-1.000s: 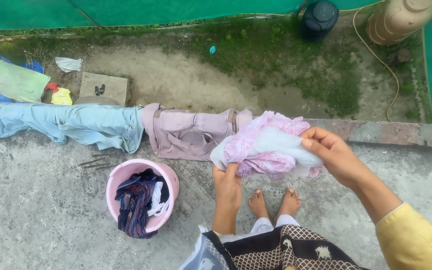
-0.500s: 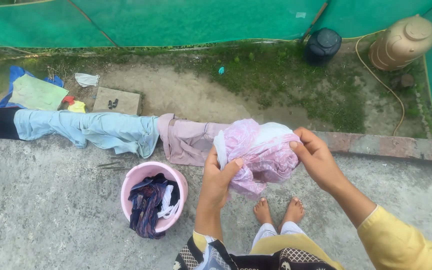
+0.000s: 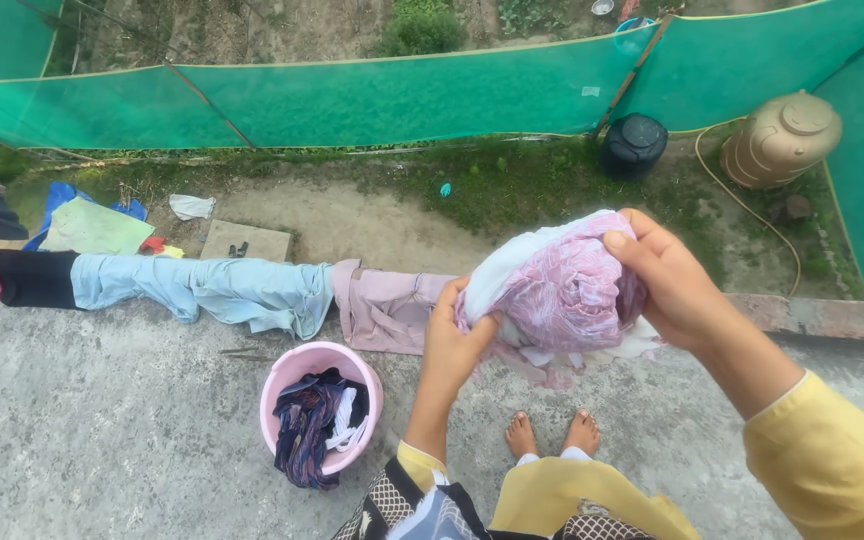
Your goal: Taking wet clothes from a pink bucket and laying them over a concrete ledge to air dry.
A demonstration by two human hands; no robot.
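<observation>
Item: pink-and-white patterned cloth (image 3: 562,290), bunched, held up in front of me above the concrete roof floor (image 3: 102,420). My left hand (image 3: 455,345) grips its lower left edge; my right hand (image 3: 674,285) clasps its upper right side. Pink bucket (image 3: 282,375) with dark laundry stands lower left; light-blue trousers (image 3: 212,290) and mauve garment (image 3: 387,310) lie draped along the ledge (image 3: 822,315).

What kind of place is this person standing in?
Probably a flat concrete rooftop or terrace above a yard, used for drying laundry. Wet clothes such as the light blue trousers lie over the low ledge, a pink bucket holds more, and green netting fences the ground below.
</observation>
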